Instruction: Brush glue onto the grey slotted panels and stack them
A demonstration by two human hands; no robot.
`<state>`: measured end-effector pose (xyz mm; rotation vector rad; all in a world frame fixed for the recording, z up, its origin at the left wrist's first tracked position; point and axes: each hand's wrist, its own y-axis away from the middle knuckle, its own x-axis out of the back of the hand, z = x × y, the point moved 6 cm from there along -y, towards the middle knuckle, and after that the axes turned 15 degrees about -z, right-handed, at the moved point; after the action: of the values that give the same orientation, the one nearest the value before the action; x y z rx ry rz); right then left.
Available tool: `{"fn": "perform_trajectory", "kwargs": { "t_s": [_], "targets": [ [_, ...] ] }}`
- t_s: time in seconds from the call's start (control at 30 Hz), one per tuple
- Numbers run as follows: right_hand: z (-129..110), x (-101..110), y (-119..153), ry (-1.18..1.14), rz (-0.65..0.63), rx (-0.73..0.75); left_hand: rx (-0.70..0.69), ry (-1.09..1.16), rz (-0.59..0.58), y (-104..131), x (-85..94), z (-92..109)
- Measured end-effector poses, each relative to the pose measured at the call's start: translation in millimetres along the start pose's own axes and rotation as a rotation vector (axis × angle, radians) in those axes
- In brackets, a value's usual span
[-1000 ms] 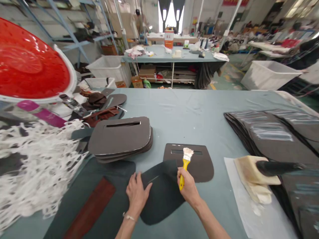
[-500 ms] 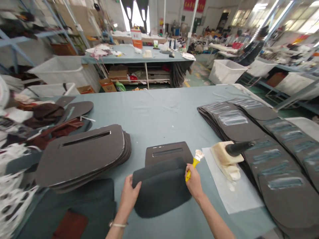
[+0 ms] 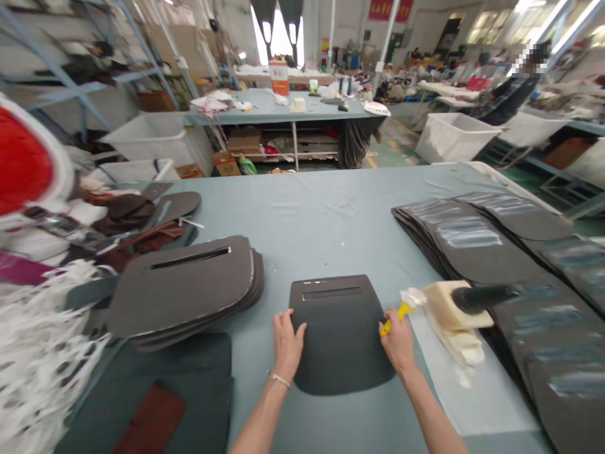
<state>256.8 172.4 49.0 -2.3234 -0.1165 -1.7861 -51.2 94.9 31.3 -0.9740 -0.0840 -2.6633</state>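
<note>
A dark green-black fabric piece (image 3: 343,353) with a rounded lower edge lies over a brown panel with a slot (image 3: 331,284) in front of me. The panel's slotted upper strip shows above the fabric. My left hand (image 3: 288,340) grips the fabric's left edge, thumb on top and fingers along the side. In my right hand (image 3: 397,340) is a yellow-handled paintbrush (image 3: 403,310), its pale bristles pointing up and right. The same hand's fingertips touch the right edge of the layered pieces. A cream container (image 3: 451,302) with a dark handle-like cylinder sits right of the brush.
Slotted brown panels (image 3: 189,284) are stacked to the left, above dark fabric (image 3: 208,384) with a reddish-brown scrap (image 3: 151,419). Overlapping panels with shiny patches (image 3: 491,252) fill the right side. White paper (image 3: 491,403) lies under the container. A person (image 3: 510,94) sits far right.
The fabric piece has come down flat over the brown panel, its top edge now below the slot. Both hands moved with it, still at its sides. The view has shifted left.
</note>
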Motion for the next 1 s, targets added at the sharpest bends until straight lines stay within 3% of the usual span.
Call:
{"fn": "perform_trajectory", "kwargs": {
  "t_s": [0.13,0.23,0.37,0.47,0.53,0.63,0.7,0.77,0.83,0.87,1.0],
  "targets": [
    [-31,25,-11,0.001,0.103,0.127,-0.033,-0.114,0.141,19,48.7,23],
    [-79,50,-29,-0.101,0.111,0.203,-0.039,-0.234,0.283,30,105.4,29],
    [-185,87,-49,-0.452,0.095,0.341,0.016,-0.388,0.459,34,190.1,5],
    [-288,93,-56,-0.764,-0.054,0.381,0.08,-0.496,0.5,33,235.0,-28],
    [-367,84,-54,-0.899,-0.221,0.431,0.088,-0.551,0.468,32,249.6,-47],
    [-482,62,-39,-1.012,-0.422,0.58,0.053,-0.579,0.413,33,257.4,-65],
    [-547,42,-27,-1.004,-0.522,0.704,0.04,-0.559,0.419,34,261.1,-74],
    [-597,21,-21,-0.919,-0.618,0.826,0.041,-0.525,0.441,34,265.7,-81],
    [-631,2,-27,-0.815,-0.655,0.899,0.037,-0.492,0.447,33,269.8,-86],
    [-642,-4,-37,-0.785,-0.611,0.897,0.032,-0.477,0.443,32,271.4,-89],
    [-655,-7,-90,-0.753,-0.165,0.646,-0.003,-0.42,0.416,30,274.0,-97]
  ]
}}
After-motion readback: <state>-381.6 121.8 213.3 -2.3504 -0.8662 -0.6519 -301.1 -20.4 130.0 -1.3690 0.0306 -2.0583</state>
